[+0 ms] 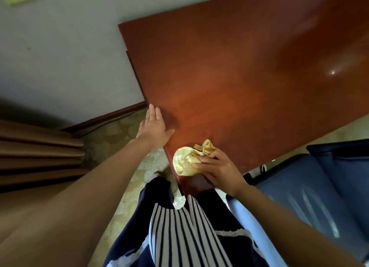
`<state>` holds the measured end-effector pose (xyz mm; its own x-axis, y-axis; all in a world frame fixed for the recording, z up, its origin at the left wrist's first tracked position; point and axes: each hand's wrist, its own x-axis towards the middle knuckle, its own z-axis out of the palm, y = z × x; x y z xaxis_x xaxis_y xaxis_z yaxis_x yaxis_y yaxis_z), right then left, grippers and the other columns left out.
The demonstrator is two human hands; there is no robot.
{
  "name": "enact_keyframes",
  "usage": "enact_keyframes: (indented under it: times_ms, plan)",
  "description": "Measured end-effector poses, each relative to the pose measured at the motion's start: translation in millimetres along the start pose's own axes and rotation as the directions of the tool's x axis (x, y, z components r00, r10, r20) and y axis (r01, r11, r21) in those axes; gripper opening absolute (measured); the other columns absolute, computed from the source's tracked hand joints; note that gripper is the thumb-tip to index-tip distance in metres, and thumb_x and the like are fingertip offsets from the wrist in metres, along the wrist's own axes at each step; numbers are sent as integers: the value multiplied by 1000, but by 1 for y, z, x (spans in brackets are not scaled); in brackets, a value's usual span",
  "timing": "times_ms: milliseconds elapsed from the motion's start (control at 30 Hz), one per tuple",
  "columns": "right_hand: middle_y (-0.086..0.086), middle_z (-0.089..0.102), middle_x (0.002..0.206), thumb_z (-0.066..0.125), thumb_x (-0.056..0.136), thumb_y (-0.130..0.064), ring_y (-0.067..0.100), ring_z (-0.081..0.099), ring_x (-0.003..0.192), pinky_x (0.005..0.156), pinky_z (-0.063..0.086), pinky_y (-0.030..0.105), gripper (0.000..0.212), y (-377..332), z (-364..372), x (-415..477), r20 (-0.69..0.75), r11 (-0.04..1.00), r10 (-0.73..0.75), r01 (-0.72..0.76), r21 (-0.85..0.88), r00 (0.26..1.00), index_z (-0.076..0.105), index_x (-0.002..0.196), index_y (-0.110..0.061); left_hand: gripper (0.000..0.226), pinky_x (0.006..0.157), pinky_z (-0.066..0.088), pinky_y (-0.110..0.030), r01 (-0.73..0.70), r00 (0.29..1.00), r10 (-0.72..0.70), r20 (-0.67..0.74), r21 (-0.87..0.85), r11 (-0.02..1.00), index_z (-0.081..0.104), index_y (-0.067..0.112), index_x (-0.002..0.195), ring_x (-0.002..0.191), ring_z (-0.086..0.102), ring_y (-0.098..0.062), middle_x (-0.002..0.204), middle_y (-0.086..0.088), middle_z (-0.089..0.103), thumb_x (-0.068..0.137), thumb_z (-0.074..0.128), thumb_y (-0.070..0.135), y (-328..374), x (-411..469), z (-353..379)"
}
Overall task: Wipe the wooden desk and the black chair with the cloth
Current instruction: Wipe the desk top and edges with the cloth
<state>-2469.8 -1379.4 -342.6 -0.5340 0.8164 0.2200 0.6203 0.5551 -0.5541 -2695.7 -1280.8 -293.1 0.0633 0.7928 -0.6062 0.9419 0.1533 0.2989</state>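
Note:
A glossy reddish-brown wooden desk (pixel 239 67) fills the upper right of the head view, its near corner pointing at my legs. My left hand (pixel 154 126) lies flat with straight fingers on the desk's left edge. My right hand (pixel 216 168) grips a bunched yellow cloth (pixel 184 160) against the desk near the front corner. A chair (pixel 311 187) that looks dark blue stands at the lower right, beside the desk.
A pale grey wall (pixel 65 53) with a dark skirting board runs along the left. Brown curtain folds (pixel 38 155) hang at the left edge. Patterned beige carpet (pixel 123 179) covers the floor between the curtain and the desk.

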Motion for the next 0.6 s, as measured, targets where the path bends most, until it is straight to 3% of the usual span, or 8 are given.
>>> enact_keyframes:
  times_ms: [133, 233, 367, 600]
  plan:
    - [-2, 72, 101, 60, 86, -21, 16, 47, 86, 75, 46, 35, 20, 31, -27, 5, 13, 997, -19, 20, -69, 1000, 76, 97, -15, 119, 118, 2, -42, 95, 995, -95, 2, 3, 995, -17, 2, 147, 144, -16, -31, 153, -20, -27, 80, 59, 64, 18, 6, 8]
    - [2, 72, 103, 72, 79, -13, 15, 47, 87, 73, 48, 35, 18, 63, -49, 23, 28, 995, -31, 34, -96, 999, 76, 97, -14, 136, 117, 2, -43, 171, 985, -171, -25, 31, 985, -20, 2, 146, 145, -16, -27, 153, -17, -29, 67, 66, 71, 24, 9, 13]
    - [8, 72, 102, 80, 69, -5, 29, 59, 86, 77, 53, 44, 29, 105, -75, 63, 45, 996, 83, -82, -38, 996, 75, 98, -11, 143, 118, 6, -43, 246, 968, -244, -61, 22, 969, -23, 3, 145, 146, -11, -24, 152, -14, -32, 61, 75, 65, 32, 11, 20]
    - [5, 71, 102, 74, 78, -14, 28, 56, 90, 85, 37, 28, 26, 163, -91, 148, -49, 953, 296, -299, -50, 954, 72, 104, -14, 144, 117, 5, -44, 314, 948, -311, -69, 38, 948, -24, 8, 146, 147, -5, -22, 152, -8, -33, 59, 75, 64, 40, 12, 22]
